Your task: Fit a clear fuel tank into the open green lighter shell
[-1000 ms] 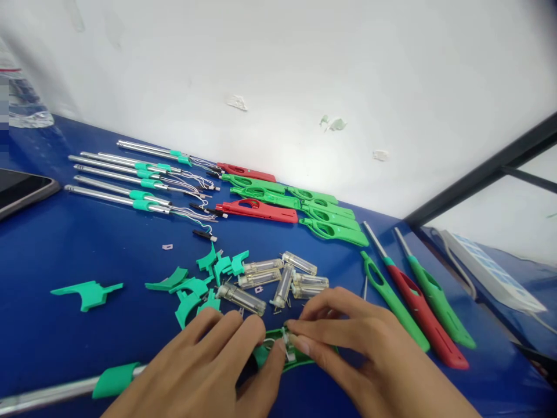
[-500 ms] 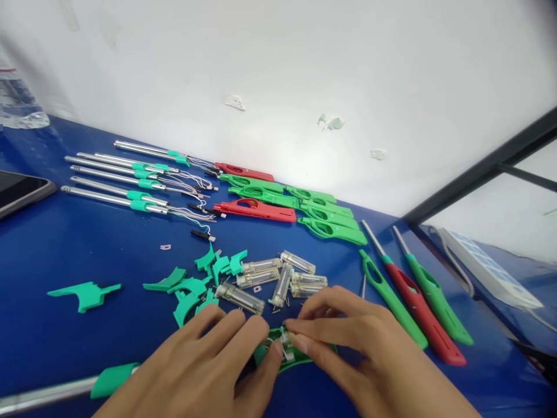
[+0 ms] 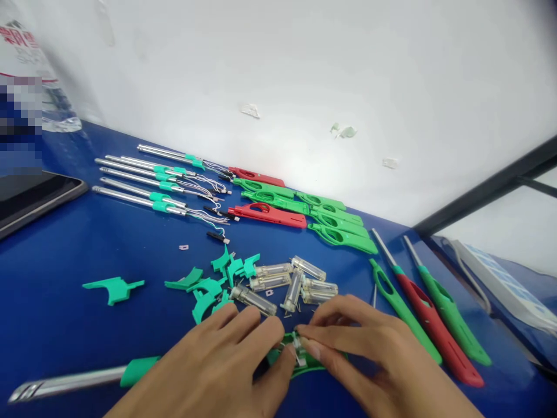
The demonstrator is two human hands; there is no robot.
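My left hand (image 3: 230,360) is closed around the left part of a green lighter housing half (image 3: 310,368), thumb pressed at its open inside. My right hand (image 3: 369,351) pinches a small pale part (image 3: 299,343) within that housing; the fingers hide much of it. A metal lighter tube (image 3: 73,384) with a green collar (image 3: 138,370) extends leftward from beneath my left hand. Just beyond my hands lie several clear fuel tanks (image 3: 259,302) and several green triggers (image 3: 209,290).
Wired metal tubes (image 3: 134,197) lie in a row at the back left, beside red and green housing halves (image 3: 270,215). Whole-looking lighters (image 3: 422,305) rest at right, near a power strip (image 3: 500,284). A phone (image 3: 39,197) and plastic bottle (image 3: 56,104) are at far left.
The view has turned a little to the left, so everything appears shifted rightward. Both hands keep their grip on the housing and small part, with hardly any finger movement.
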